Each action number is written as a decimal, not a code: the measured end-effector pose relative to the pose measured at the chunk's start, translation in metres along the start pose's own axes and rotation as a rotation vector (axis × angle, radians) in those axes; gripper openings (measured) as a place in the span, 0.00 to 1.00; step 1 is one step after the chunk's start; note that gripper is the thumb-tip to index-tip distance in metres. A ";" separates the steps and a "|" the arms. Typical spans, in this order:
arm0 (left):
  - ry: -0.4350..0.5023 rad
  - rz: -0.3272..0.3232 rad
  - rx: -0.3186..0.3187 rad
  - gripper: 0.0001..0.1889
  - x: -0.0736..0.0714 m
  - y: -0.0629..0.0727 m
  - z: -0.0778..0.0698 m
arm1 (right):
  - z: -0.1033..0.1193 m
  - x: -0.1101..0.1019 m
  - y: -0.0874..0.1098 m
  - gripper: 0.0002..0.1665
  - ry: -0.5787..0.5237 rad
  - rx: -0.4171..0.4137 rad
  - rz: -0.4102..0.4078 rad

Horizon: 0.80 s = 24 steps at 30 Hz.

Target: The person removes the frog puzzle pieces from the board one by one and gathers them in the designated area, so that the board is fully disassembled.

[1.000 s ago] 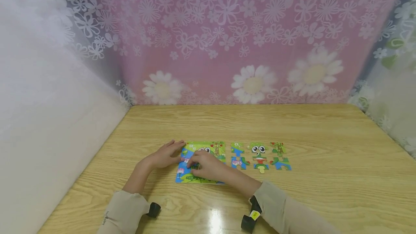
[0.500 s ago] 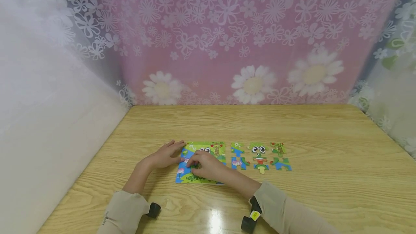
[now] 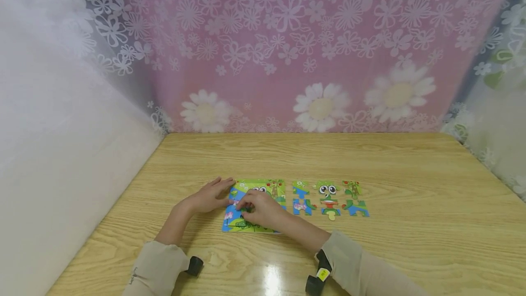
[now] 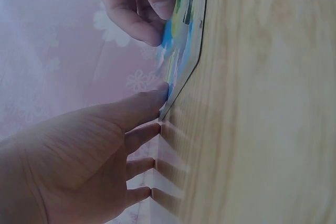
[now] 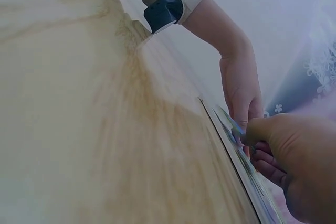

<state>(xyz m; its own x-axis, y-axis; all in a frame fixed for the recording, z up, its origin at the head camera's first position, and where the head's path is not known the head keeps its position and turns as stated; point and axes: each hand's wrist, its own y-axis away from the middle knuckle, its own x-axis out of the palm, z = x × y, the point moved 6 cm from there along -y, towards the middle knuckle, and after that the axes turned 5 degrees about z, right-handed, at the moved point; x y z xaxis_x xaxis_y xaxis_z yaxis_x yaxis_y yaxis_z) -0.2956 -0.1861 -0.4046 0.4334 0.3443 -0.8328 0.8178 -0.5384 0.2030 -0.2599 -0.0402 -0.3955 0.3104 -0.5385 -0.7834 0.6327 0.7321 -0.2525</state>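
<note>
A frog jigsaw board (image 3: 279, 191) lies on the table, partly hidden by both hands. At its left edge rests my left hand (image 3: 207, 198), fingers spread straight on the tabletop and the thumb (image 4: 149, 100) touching the board's rim. My right hand (image 3: 263, 211) is over the middle of the board. In the left wrist view its thumb and fingers pinch a blue and green puzzle piece (image 4: 168, 38), tilted up from the board. The palm side of this hand and most of the piece are hidden in the head view.
Several loose puzzle pieces lie in two rows right of the board, among them a frog-eyes piece (image 3: 327, 188), a tree piece (image 3: 352, 188) and a lotus piece (image 3: 302, 206). A flowered pink curtain (image 3: 263, 49) hangs behind the wooden table (image 3: 411, 223).
Both hands stay nearly in place. The right hand's fingers shift very slightly over the board; the loose pieces at the right have not moved.
</note>
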 end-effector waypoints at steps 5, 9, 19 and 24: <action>-0.002 0.004 0.009 0.35 0.000 0.000 -0.002 | 0.001 -0.009 0.006 0.07 -0.041 0.012 -0.013; -0.014 0.008 0.007 0.35 0.001 -0.001 -0.002 | 0.001 -0.018 0.013 0.07 -0.047 -0.025 -0.025; -0.011 -0.001 -0.016 0.35 0.002 -0.003 0.004 | -0.005 -0.044 0.042 0.08 -0.057 -0.008 -0.011; -0.024 0.003 -0.005 0.34 0.002 -0.003 0.005 | -0.007 -0.057 0.058 0.08 -0.038 -0.018 -0.028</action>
<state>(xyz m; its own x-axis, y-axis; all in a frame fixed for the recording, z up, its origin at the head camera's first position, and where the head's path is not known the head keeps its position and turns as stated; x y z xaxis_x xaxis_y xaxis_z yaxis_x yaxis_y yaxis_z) -0.2991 -0.1872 -0.4098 0.4267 0.3241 -0.8443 0.8184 -0.5357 0.2079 -0.2461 0.0358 -0.3696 0.3192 -0.5742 -0.7539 0.6289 0.7235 -0.2848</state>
